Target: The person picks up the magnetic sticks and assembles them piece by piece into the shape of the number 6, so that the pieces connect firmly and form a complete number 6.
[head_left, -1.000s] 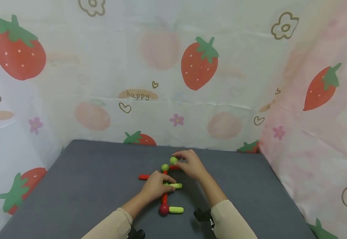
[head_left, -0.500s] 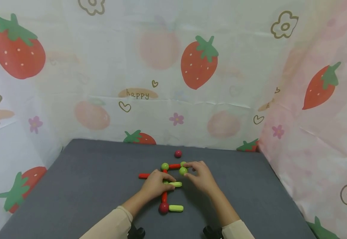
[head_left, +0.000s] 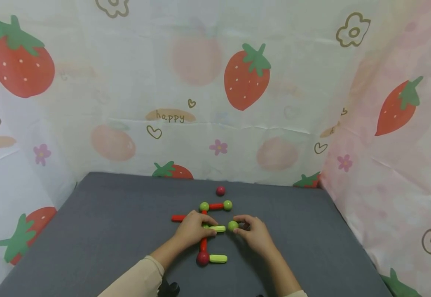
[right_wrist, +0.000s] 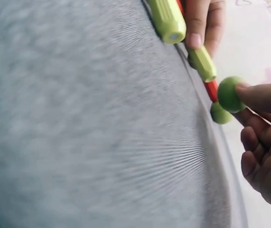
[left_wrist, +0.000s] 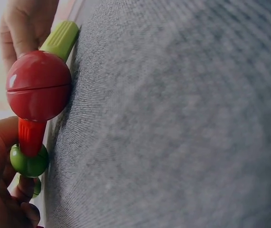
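A figure of ball joints and short rods lies on the dark table. My left hand (head_left: pixel 194 229) grips its middle green ball (left_wrist: pixel 29 160), mostly hidden in the head view, from which a yellow-green rod (head_left: pixel 219 229) points right. Between thumb and fingers of my right hand (head_left: pixel 256 236) is a loose green ball (head_left: pixel 233 225), a small gap from that rod's end. Nearest me, a larger red ball (head_left: pixel 202 258) joins a red rod (head_left: pixel 203 244) and another yellow-green rod (head_left: pixel 218 259). At the far end, a red rod (head_left: pixel 216 206) links two green balls (head_left: pixel 204 206).
A loose dark-red ball (head_left: pixel 221 190) lies near the table's (head_left: pixel 126 214) back edge. Another red rod (head_left: pixel 178 218) sticks out left of my left hand. Strawberry-printed cloth (head_left: pixel 186 140) hangs behind and at both sides.
My right hand has carried the green ball from the far red rod toward me, to beside the middle yellow-green rod's end. This uncovered the far rod's end ball and the dark-red ball. My left hand stays put.
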